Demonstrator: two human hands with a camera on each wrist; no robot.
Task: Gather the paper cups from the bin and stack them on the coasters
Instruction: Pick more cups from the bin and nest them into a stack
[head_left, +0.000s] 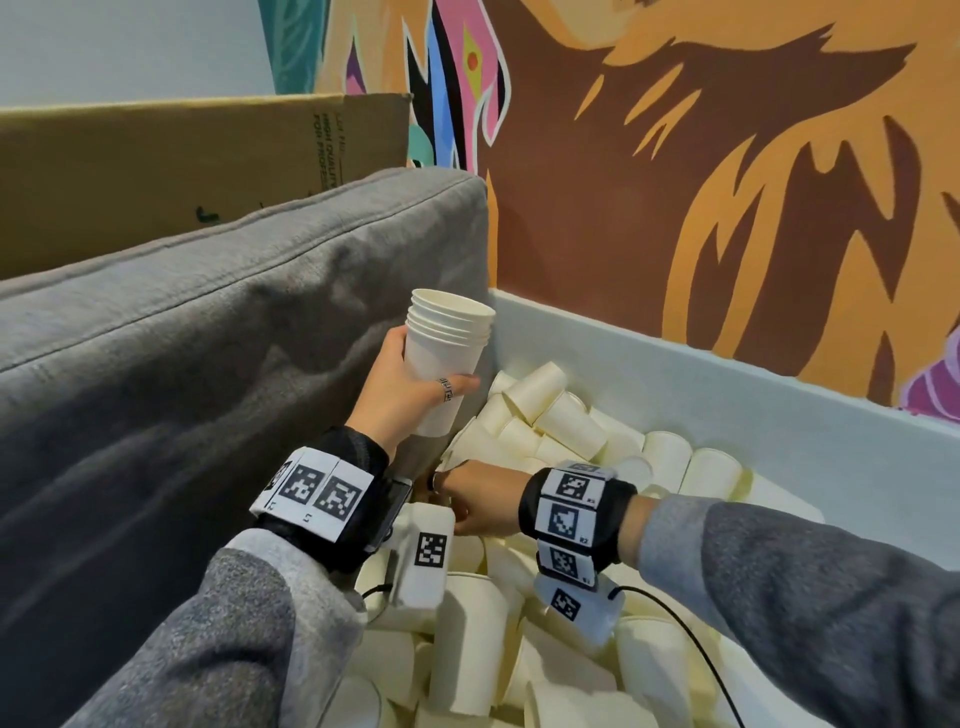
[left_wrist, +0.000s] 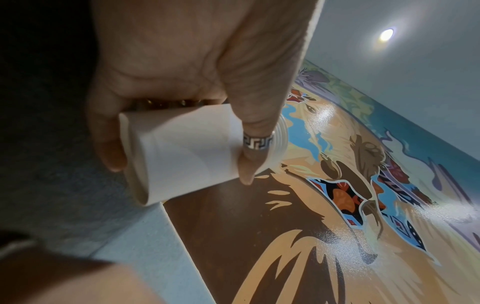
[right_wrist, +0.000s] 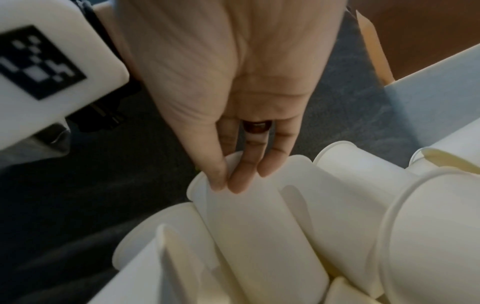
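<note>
My left hand (head_left: 434, 366) grips a stack of several nested white paper cups (head_left: 452, 322), upright above the bin's far left corner. In the left wrist view the thumb with a ring and the fingers of the left hand (left_wrist: 179, 170) curl round the stack (left_wrist: 187, 152). My right hand (head_left: 452, 491) reaches down into the white bin (head_left: 727, 395), just under the left wrist. There the right hand (right_wrist: 228, 183) pinches the rim of a loose paper cup (right_wrist: 259, 230) lying on its side among many others (head_left: 561, 415). No coasters are in view.
A grey cushion (head_left: 234, 338) presses against the bin's left side, with a cardboard box (head_left: 182, 156) behind it. A painted mural wall (head_left: 727, 182) rises behind the bin. A black cable (head_left: 691, 639) trails from the right wrist over the cups.
</note>
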